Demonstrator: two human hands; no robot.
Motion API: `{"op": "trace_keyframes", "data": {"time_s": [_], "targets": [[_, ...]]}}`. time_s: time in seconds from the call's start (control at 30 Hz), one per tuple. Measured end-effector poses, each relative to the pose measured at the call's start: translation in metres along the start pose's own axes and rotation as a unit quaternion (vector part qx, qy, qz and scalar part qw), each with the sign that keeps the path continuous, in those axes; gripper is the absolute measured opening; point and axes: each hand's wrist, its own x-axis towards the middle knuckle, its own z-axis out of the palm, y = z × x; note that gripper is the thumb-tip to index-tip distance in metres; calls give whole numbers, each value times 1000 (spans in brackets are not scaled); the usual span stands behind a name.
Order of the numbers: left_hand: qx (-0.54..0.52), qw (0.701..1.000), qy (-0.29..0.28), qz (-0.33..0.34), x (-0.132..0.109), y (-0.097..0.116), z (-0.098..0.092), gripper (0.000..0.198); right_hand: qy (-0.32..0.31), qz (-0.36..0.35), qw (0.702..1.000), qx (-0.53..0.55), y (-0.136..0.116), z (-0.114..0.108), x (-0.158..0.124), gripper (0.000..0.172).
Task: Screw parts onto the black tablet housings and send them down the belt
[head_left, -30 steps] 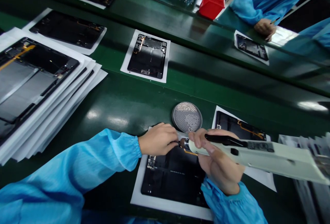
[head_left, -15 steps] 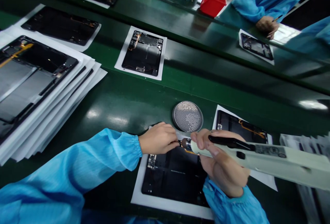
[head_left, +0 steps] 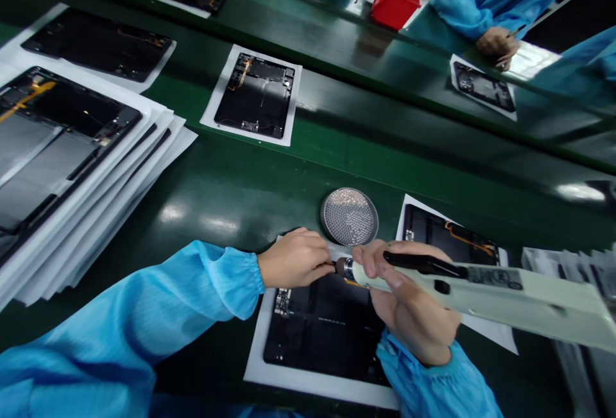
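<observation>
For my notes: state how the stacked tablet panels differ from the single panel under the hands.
The stacked tablet panels form a pile; the single panel lies alone on paper. The stack's top shows grey plates; the single panel looks mostly black. The left hand and right hand are over the single panel, not the stack. Both lie on a green belt.

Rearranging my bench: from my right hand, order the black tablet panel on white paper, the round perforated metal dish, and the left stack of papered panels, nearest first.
Right hand:
1. Black tablet panel: ahead
2. Perforated metal dish: ahead-left
3. Papered panel stack: far left
</observation>
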Motion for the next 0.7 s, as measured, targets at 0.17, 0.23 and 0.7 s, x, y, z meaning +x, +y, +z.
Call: {"op": "trace_keyframes", "data": {"time_s": [0.17,0.23,0.7], "targets": [[-2,1000,-5,-4,0,0,0,20,-3,-1,1000,-10,-1,-1,0,21],[-5,1000,-2,1,0,0,0,20,-2,-1,1000,-13,-1,-1,1,21],[-5,1000,-2,-2,0,0,0,16,-4,1,1000,0,-1,-1,0,22]]}}
